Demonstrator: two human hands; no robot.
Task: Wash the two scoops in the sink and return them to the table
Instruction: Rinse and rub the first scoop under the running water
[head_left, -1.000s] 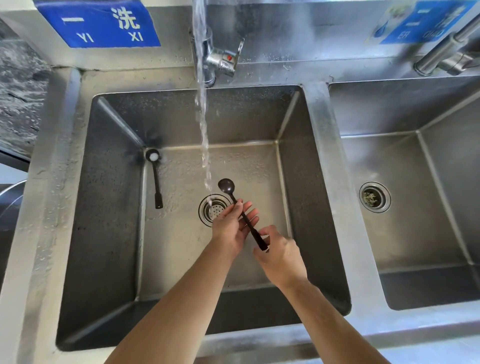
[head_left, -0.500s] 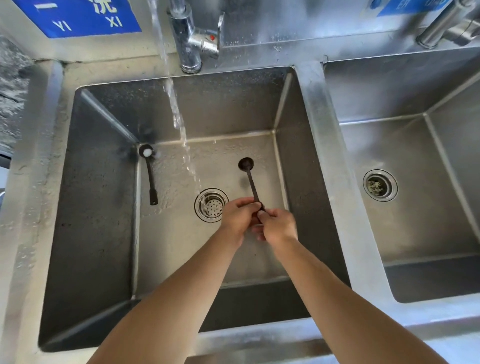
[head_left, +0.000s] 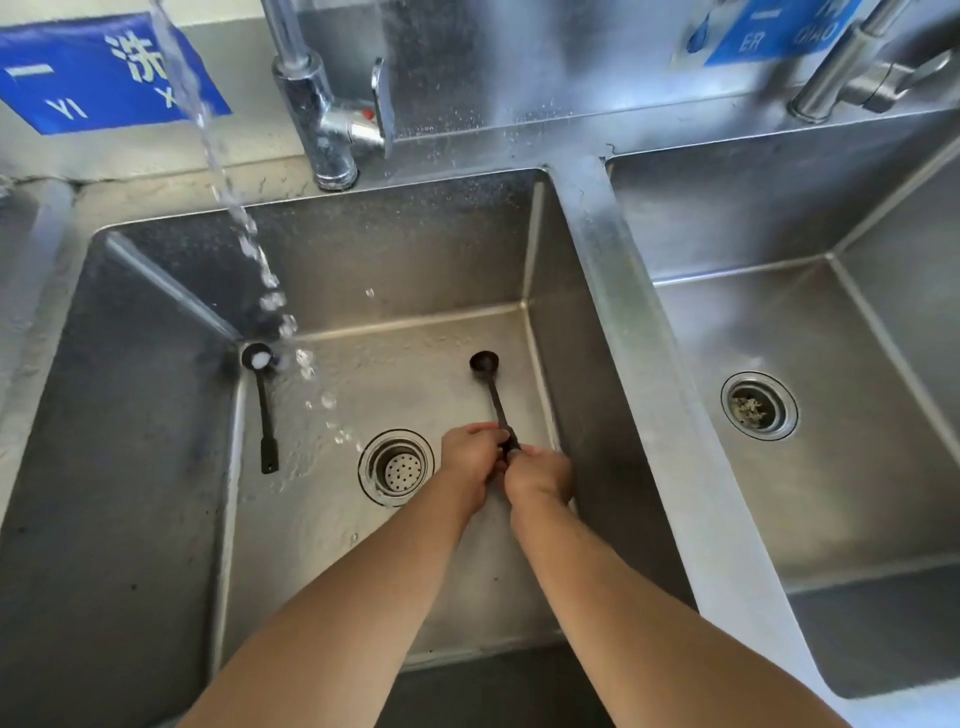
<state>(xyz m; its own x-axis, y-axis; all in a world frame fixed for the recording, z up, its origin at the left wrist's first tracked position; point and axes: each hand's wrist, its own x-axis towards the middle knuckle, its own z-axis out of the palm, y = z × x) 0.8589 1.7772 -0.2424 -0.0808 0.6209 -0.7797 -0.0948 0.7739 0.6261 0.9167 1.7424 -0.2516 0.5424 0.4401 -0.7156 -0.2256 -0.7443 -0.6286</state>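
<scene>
My left hand (head_left: 470, 460) and right hand (head_left: 537, 475) both grip held scoop (head_left: 493, 395) | just beside sink (head_left: 582, 322) right wall | second scoop (head_left: 262, 405) against left wall | open floor between.

We have both forearms stretched forward, converging, our left hand (head_left: 470, 457) and right hand (head_left: 537, 475) pressed together (knuckles up), fingers of both curled closed around one thin handle.
</scene>
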